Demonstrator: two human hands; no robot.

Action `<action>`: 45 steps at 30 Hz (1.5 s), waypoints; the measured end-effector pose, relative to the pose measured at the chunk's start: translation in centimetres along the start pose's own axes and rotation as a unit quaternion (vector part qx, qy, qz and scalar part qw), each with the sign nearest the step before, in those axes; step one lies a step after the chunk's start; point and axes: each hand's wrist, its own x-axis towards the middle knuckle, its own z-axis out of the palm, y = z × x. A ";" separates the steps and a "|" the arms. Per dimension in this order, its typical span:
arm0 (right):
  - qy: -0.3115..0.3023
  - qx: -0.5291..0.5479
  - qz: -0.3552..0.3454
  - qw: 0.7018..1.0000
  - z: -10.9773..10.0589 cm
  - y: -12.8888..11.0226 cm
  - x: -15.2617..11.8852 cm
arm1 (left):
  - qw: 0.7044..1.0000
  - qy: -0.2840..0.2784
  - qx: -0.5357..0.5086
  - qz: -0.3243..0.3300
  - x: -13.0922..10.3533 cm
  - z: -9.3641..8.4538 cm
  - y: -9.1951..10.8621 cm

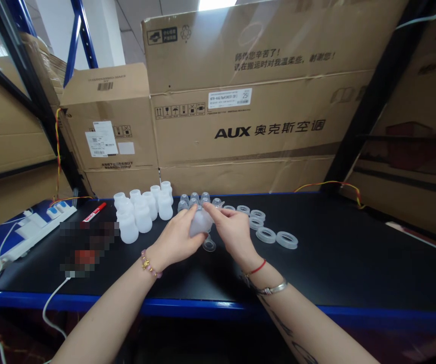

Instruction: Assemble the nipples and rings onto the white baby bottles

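Note:
My left hand [178, 235] is wrapped around a frosted white baby bottle [200, 222], held above the black tabletop. At the bottle's top, the thumb and fingers of my right hand [233, 231] are pinched together; what is between them is hidden. Just below the bottle lies a clear silicone nipple [209, 243] with a wide flange. Behind my hands stand several clear dome-shaped pieces [194, 198]. Several more frosted bottles [129, 226] stand upright in rows to the left. Several translucent rings [286, 240] lie flat to the right.
A red marker [94, 212] and a blurred-out item [85, 255] with a white cable lie left. Farther left is a white power strip [39, 230] with plugs. Large cardboard boxes [263, 162] stand along the back. A blue edge [202, 307] runs along the table's front.

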 end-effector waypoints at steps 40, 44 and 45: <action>-0.044 0.070 0.071 0.994 -0.1 -1.7 -0.8 | 0.997 -0.048 -0.066 -0.004 -0.1 -1.4 0.2; -0.026 0.054 0.070 0.996 -0.2 -1.6 -0.6 | 0.997 -0.039 -0.066 -0.014 0.0 -1.3 0.1; -0.021 0.054 0.067 0.996 -0.2 -1.5 -0.5 | 0.999 -0.017 -0.042 -0.016 0.0 -1.1 0.1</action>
